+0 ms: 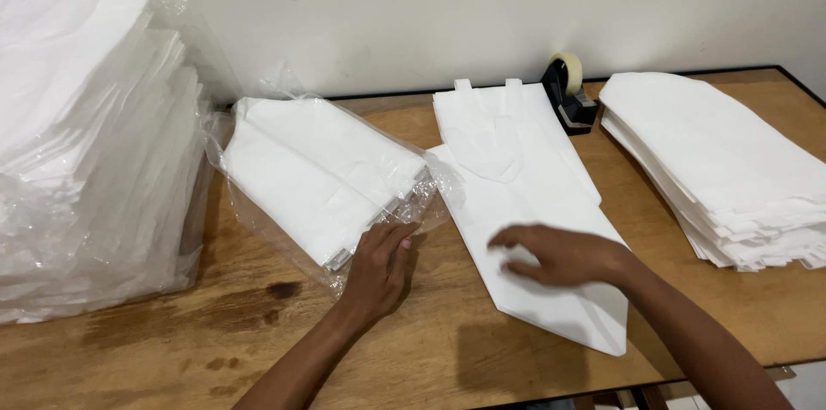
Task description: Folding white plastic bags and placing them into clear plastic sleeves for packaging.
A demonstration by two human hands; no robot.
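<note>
Two packages in view, no labels, signs or screens. At left on the counter, a tall clear plastic package stuffed with stacked white folded sheets, film crinkled and glossy, reaching the frame's left edge. Just right of it, a smaller clear plastic pack of white folded bags, lying flat and angled, its open, wrinkled mouth toward centre, touched at the near end by the left grip.
</note>
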